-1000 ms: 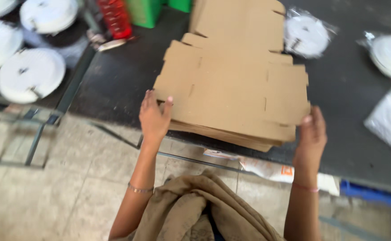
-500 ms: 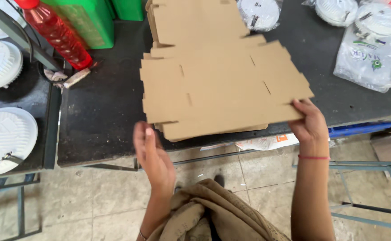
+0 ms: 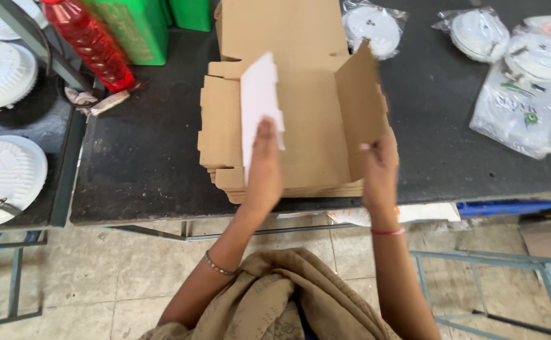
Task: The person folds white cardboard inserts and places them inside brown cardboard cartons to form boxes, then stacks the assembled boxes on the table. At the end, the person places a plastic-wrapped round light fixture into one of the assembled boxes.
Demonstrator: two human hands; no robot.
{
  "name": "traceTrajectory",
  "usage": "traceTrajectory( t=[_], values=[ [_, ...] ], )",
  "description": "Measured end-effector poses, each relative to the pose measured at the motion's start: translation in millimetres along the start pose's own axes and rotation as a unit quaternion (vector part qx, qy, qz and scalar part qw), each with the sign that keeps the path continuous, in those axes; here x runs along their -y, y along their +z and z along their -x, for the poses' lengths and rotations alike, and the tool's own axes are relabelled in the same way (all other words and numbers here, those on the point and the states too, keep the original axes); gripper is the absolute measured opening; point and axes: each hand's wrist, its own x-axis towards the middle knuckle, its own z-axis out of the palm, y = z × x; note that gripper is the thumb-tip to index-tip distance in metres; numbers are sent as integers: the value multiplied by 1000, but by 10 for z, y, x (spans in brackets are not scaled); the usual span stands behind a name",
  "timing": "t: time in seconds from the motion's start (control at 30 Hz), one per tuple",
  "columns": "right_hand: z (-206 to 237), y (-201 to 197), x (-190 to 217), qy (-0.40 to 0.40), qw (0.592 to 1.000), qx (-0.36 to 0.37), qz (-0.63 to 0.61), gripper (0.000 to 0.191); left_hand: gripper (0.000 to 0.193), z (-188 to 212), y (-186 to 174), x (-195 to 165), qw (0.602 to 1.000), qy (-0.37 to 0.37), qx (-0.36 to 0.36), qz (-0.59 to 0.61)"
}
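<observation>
A stack of flat brown cardboard box blanks (image 3: 222, 148) lies on the dark table (image 3: 143, 164) in front of me. The top blank (image 3: 316, 126) has both side flaps raised. My left hand (image 3: 264, 167) holds the left flap, whose white face (image 3: 259, 94) turns toward me. My right hand (image 3: 379, 167) holds the brown right flap (image 3: 360, 104) upright. More brown cardboard (image 3: 281, 25) lies behind the stack.
A red plastic bottle (image 3: 89, 41) and green containers (image 3: 137, 28) stand at the back left. White round discs (image 3: 5, 173) rest on a side table at left. Bagged white discs (image 3: 373, 25) and plastic bags (image 3: 517, 110) lie at right. A blue metal frame (image 3: 495, 264) stands below right.
The camera view shifted. My left hand came up from below the table edge to the stack. Both hands have lifted the top blank's side flaps from flat to upright.
</observation>
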Motion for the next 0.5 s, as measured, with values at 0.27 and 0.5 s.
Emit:
traceTrajectory(
  t=[0.27,0.5],
  values=[
    [82,686,-435,-115,857,244,438,65,77,47,476,81,965,-10,151,-214],
    [-984,181,-435,2,989,133,64,67,63,-784,305,570,988,-150,28,-3]
  ],
)
